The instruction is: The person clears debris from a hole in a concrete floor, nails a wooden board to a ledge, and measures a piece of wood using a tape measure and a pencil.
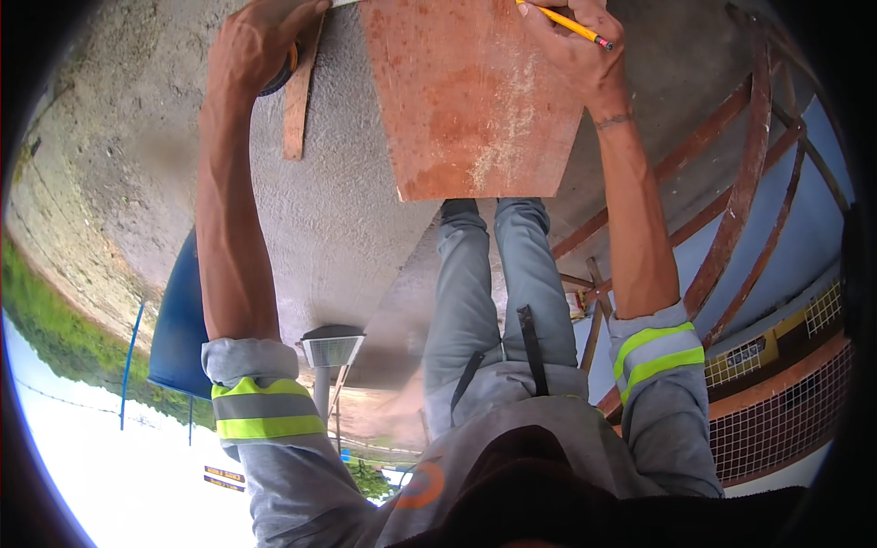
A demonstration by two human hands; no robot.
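A reddish-brown board (470, 91) lies flat at the top of the view, above my grey trouser legs (493, 283). My right hand (575, 50) rests on the board's right edge and grips a yellow pencil (571, 25), whose dark tip points right. My left hand (260, 41) is closed around a dark round object with an orange edge (288, 68), at the upper end of a narrow wooden strip (294, 100) lying left of the board. Both sleeves are grey with yellow reflective bands.
Rough concrete ground (347, 210) spreads under the board. A blue barrel (178, 320) stands at the left beside my left arm. A frame of reddish wooden bars (731, 201) fills the right. Wire mesh fencing (776, 411) is at lower right, and grass (46, 320) at far left.
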